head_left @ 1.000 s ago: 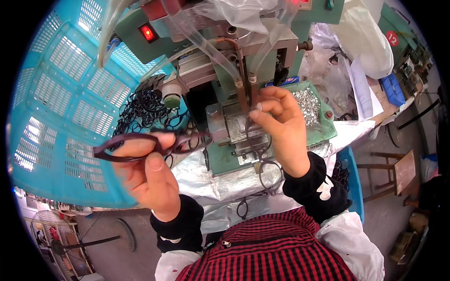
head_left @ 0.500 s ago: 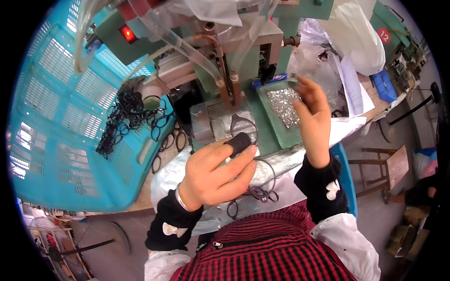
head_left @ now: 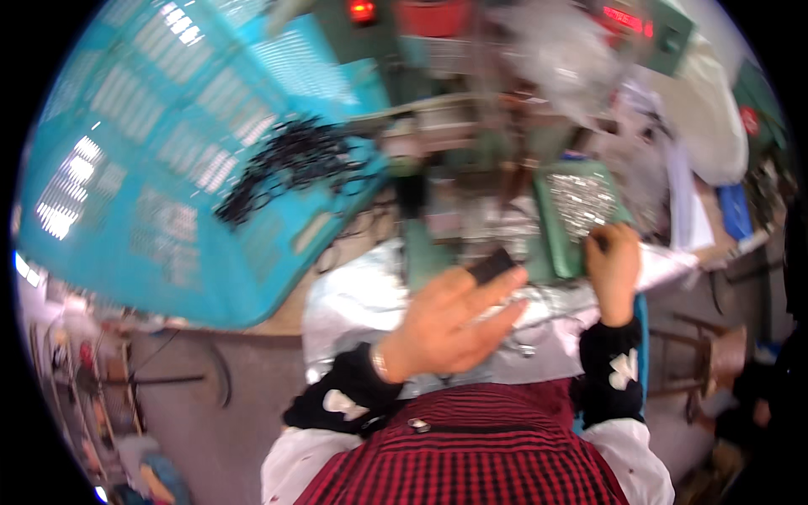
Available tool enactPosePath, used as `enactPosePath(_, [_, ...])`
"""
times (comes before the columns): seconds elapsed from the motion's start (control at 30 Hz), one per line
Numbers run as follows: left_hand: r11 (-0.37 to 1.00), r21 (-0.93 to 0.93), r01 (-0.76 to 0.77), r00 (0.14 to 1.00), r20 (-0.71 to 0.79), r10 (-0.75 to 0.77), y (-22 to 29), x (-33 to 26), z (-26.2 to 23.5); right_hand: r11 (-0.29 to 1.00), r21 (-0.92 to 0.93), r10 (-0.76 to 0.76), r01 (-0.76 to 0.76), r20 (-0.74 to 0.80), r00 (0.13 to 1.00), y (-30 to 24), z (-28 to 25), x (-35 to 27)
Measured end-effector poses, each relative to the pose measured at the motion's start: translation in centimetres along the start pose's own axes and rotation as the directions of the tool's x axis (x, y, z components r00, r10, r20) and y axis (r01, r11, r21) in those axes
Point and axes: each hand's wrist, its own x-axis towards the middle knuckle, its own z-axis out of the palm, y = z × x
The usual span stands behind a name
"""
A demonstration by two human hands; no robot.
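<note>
My left hand (head_left: 450, 324) is in front of the machine, with a black sleeve (head_left: 491, 266) around one finger. Its fingers are closed on a thin dark eyeglass frame (head_left: 523, 348), smeared by motion and partly hidden beneath the fingertips. At the near right corner of a green tray (head_left: 557, 252), my right hand (head_left: 616, 269) has its fingers curled together. Whatever they pinch is too small and blurred to make out. Small shiny metal pieces (head_left: 581, 202) are heaped in the tray.
A large blue plastic basket (head_left: 109, 244) at left holds a tangle of black eyeglass frames (head_left: 295, 160). The green machine with its metal fixture (head_left: 497, 220) stands behind my hands. Clear plastic bags (head_left: 555, 59) and papers (head_left: 683, 202) lie to the right. A wooden stool (head_left: 715, 358) stands beyond.
The view has shifted, so the bench sits further right in it. My right hand has come from above the tray to its near right corner, its fingers now curled in.
</note>
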Motion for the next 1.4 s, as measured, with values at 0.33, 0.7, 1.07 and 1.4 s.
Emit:
enactPosePath(0.33, [0.633, 0.632, 0.447, 0.893, -0.351, -0.281, -7.3, -4.5, -10.7, 0.815, 0.549, 0.207, -0.183, 0.018, 0.978, -0.5, 0.5, -0.9])
enactPosePath(0.7, [0.704, 0.161, 0.692, 0.657, 0.262, -0.707, -16.0, -11.7, -11.4, 0.943, 0.322, 0.137, -0.082, -0.152, 0.979, 0.8, -2.3, -3.5])
enactPosePath(1.07, [0.570, -0.391, 0.723, 0.519, -0.238, -0.821, -7.5, -6.7, -7.8, 0.669, 0.743, -0.054, 0.009, 0.036, 0.998, -8.7, -3.2, 2.4])
enactPosePath(1.4, [0.521, -0.285, 0.805, 0.432, -0.321, -0.843, -8.7, -11.0, -2.5, 0.298, 0.936, 0.134, -0.185, 0.151, 0.979, -12.3, -0.2, 2.4])
